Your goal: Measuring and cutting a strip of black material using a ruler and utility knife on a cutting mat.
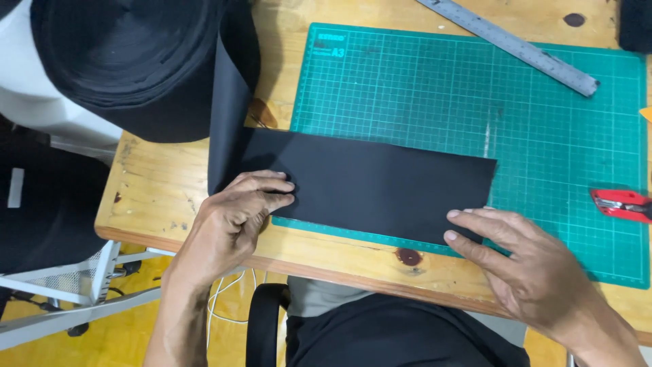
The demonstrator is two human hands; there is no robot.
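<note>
A black strip of sheet material (380, 180) runs off a big black roll (129, 61) and lies flat across the green cutting mat (543, 136). My left hand (234, 217) rests on the strip's near left part, fingers curled with their tips pressing on it. At the strip's near right corner my right hand (523, 261) lies flat, fingertips touching the strip's edge. Neither hand holds anything.
The mat lies on a wooden table (163, 183). A steel ruler (516, 46) lies slanted across the mat's far edge. A red utility knife (621, 204) sits on the mat at the right. A white metal frame (75, 285) stands below left.
</note>
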